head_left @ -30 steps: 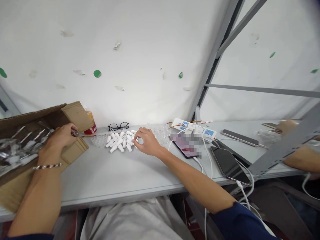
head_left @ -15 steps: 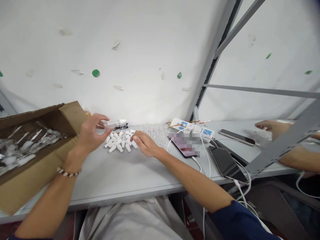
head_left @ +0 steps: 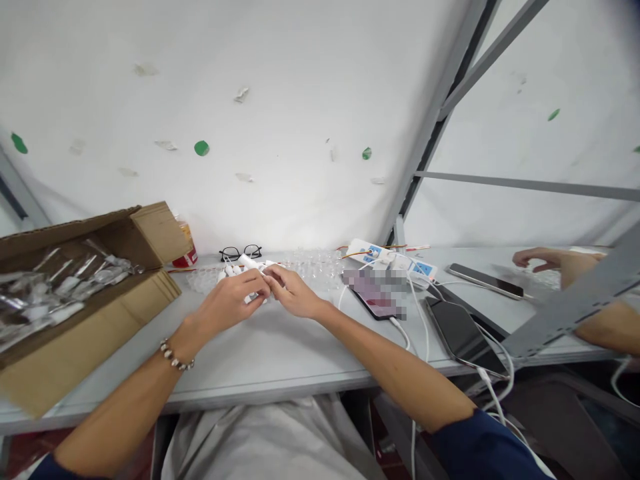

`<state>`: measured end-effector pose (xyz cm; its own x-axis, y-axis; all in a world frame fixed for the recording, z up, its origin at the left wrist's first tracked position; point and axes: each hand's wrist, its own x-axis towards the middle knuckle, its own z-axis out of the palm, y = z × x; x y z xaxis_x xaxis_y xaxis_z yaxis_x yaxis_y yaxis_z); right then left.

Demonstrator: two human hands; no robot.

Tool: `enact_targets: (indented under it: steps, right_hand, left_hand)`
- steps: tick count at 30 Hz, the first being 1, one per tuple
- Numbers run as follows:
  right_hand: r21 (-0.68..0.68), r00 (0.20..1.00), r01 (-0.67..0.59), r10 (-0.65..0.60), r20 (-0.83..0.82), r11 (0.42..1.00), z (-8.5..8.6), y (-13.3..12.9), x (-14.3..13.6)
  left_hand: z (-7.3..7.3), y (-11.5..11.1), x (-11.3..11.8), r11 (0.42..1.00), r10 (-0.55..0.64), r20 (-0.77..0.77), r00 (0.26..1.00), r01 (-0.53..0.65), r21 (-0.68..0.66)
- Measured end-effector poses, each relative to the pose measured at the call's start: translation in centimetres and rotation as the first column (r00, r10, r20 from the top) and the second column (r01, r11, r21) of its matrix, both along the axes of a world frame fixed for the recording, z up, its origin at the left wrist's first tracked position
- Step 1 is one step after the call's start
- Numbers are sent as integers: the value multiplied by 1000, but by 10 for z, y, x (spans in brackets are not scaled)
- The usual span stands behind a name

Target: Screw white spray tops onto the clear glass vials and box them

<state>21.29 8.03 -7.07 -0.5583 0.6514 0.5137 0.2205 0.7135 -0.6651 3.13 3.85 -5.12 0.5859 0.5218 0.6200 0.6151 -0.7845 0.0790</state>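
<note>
The box (head_left: 85, 360) is matt brown cardboard; the bench (head_left: 300, 360) looks smooth, grey; the phone (head_left: 465, 337) has a glossy black screen.

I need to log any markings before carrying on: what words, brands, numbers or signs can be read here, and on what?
None can be read.
Red-and-yellow container: any print too small and partly hidden.
White power strip with blue panels: markings too small.
Black smartphone with lit pink screen: screen partly pixelated, unreadable.
Open brown cardboard box, slim white plastic piece: no lettering visible.
</note>
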Motion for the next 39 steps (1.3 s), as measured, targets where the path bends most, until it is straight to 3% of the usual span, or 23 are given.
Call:
enact_targets:
  steps: [6, 8, 13, 17, 24, 29, 34, 39]
  right_hand:
    - [152, 975, 142, -165, 150, 978, -7, 9, 7]
    - [174, 971, 145, -174, 164, 974, -8, 11, 8]
    - [230, 975, 69, -115, 192, 971, -7, 8, 8]
    - [279, 961, 38, -111, 252, 959, -6, 6, 8]
    - [422, 925, 60, -210, 317, 904, -1, 4, 6]
    - [364, 931, 96, -213, 296, 926, -1, 4, 9]
    - [338, 944, 104, -200, 261, 935, -2, 3, 9]
    - [337, 945, 80, -179, 274, 938, -2, 2, 9]
  left_hand:
    - [7, 12, -19, 954, 280, 25, 960, -281, 108]
    - [8, 16, -26, 946, 317, -15, 948, -315, 79]
    - [5, 17, -32, 945, 242, -52, 969, -248, -213]
    - [7, 12, -27, 930, 223, -80, 971, -237, -280]
    - [9, 12, -27, 911, 239, -120, 964, -266, -315]
    - [9, 9, -25, 904, 308, -45, 950, -308, -296]
    - [12, 7, -25, 877, 380, -111, 918, -396, -273]
    - [11, 9, -30, 916, 336, -69, 939, -343, -207]
